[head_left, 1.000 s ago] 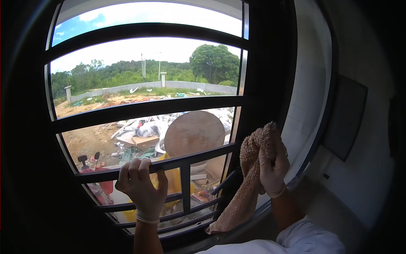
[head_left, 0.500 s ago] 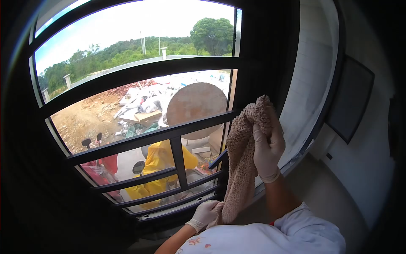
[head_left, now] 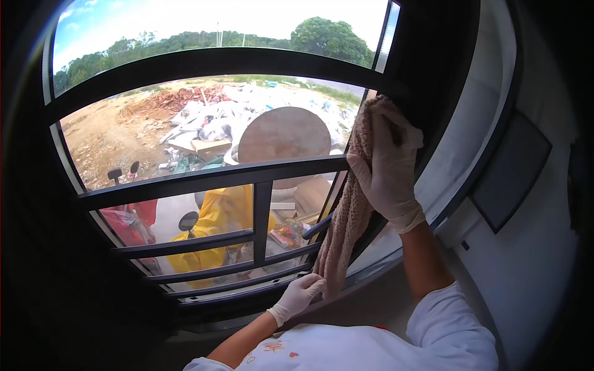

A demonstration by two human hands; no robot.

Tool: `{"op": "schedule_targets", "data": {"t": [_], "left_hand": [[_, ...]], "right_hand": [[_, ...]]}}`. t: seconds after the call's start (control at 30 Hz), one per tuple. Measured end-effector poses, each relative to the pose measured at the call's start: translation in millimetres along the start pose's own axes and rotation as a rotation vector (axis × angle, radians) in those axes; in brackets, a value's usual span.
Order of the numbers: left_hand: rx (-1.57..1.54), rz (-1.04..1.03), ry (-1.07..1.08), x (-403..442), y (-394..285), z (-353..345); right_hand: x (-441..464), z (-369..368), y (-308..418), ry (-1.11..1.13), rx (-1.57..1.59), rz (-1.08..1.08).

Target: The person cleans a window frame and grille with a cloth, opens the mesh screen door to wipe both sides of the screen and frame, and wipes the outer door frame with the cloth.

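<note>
A brown, nubby cloth hangs lengthwise between my two gloved hands, beside the right side of the dark window frame. My right hand holds its upper end up against the frame's right upright, with the thumb on the cloth's front. Down at the lower bars, my left hand pinches the cloth's bottom end. Both hands wear thin whitish gloves. Part of the right fingers is hidden behind the cloth and in shadow.
Dark horizontal bars cross the window. Through the glass show a round brown board, a rubble heap, a yellow cover and a mirror. A dark panel is on the pale wall at right.
My left hand has left the crossbar and taken hold of the cloth's lower end. My right hand has moved up to the frame with the cloth. The view has shifted downward.
</note>
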State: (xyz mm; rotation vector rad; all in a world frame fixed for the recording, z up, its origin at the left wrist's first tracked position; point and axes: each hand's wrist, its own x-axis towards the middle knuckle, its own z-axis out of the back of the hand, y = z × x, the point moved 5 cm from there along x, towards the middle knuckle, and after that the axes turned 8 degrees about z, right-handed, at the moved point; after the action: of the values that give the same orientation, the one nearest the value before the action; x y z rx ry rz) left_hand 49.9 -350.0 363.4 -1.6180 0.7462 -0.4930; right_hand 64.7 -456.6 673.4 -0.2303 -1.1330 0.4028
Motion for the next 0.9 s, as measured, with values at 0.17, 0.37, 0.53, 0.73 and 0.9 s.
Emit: {"op": "schedule_targets", "data": {"t": [0.17,0.37,0.53,0.73,0.9], "left_hand": [[0.278,-0.12,-0.205,21,8,3],[0.369,-0.03,-0.19,32,25,15],[0.328,0.02,-0.163,9,41,28],[-0.042,0.039,-0.066,-23,38,42],[-0.121,-0.064,0.038,-30,10,29]], "right_hand": [[19,-11,6,0.072,-0.298,-0.04],[-28,-25,-9,-0.107,0.092,-0.247],[-87,-14,-25,-0.244,0.69,-0.608],[-147,-33,6,-0.092,0.383,-0.416],[-71,-32,35,0.082,0.104,-0.096]]}}
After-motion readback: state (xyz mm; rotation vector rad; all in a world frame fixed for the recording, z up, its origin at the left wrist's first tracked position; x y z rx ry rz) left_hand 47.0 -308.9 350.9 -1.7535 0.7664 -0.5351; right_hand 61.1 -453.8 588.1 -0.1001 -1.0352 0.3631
